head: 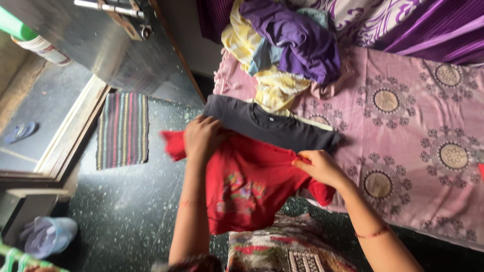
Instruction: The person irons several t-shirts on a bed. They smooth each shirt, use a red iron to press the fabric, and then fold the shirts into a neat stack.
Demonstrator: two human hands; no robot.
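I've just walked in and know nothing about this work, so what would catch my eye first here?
A bright red printed cotton T-shirt stands out at the centre, held up by its shoulders in the left hand and the right hand. Behind it a dark grey T-shirt lies flat on a pink patterned bedsheet. A heap of yellow and purple clothes sits at the bed's far end.

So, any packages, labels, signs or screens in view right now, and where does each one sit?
Red T-shirt: held at the shoulders by left hand and right hand; multicoloured chest print, blurred.
Dark grey T-shirt: flat on the bed behind it; small white neck label.
White tub: top left, cylindrical, banded label.
No screens or signs.
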